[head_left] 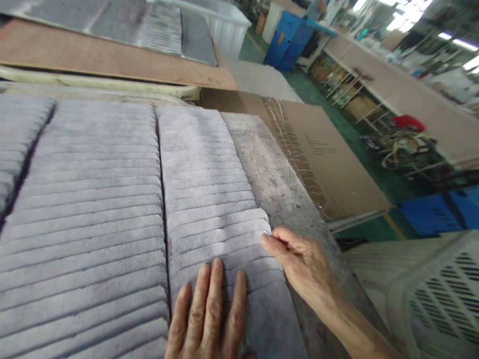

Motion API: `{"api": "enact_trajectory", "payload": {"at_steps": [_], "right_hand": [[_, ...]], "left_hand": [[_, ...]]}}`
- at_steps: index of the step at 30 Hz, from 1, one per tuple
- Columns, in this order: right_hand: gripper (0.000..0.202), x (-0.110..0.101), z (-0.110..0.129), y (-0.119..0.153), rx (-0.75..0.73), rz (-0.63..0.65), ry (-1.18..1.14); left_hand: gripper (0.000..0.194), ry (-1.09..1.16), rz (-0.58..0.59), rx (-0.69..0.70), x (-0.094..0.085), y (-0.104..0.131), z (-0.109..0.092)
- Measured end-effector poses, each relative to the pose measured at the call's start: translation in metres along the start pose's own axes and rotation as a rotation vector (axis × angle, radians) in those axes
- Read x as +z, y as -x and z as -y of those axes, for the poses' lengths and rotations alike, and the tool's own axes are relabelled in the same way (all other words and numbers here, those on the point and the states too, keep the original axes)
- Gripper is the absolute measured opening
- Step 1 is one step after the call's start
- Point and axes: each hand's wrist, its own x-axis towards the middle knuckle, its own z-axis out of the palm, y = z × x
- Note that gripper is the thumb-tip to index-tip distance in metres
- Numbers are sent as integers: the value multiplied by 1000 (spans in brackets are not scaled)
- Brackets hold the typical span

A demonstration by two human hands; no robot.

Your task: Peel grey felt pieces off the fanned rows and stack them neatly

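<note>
Rows of overlapping grey fabric pieces (202,164) cover the work surface, each piece showing as a narrow strip above the one in front. My left hand (211,314) lies flat on the nearest pieces of the right-hand row, fingers spread. At that row's right edge, my right hand (299,254) pinches the edge of one fabric piece between thumb and forefinger. A wider row of fabric pieces (93,209) runs alongside on the left, parted by a dark gap. Part of a third row (18,134) shows at the far left.
Bare, dusty table surface (269,164) borders the row on the right, with a flattened cardboard sheet (318,149) beyond. A white plastic basket (441,299) stands at lower right. Behind are a brown board (112,57), a white bin (224,27) and blue boxes (288,40).
</note>
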Motion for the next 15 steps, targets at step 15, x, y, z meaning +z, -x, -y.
{"api": "enact_trajectory", "payload": {"at_steps": [15], "right_hand": [[39,4,4,-1,-25,-30,1]], "left_hand": [[51,11,-73,-6,-1,-7,-2]]}}
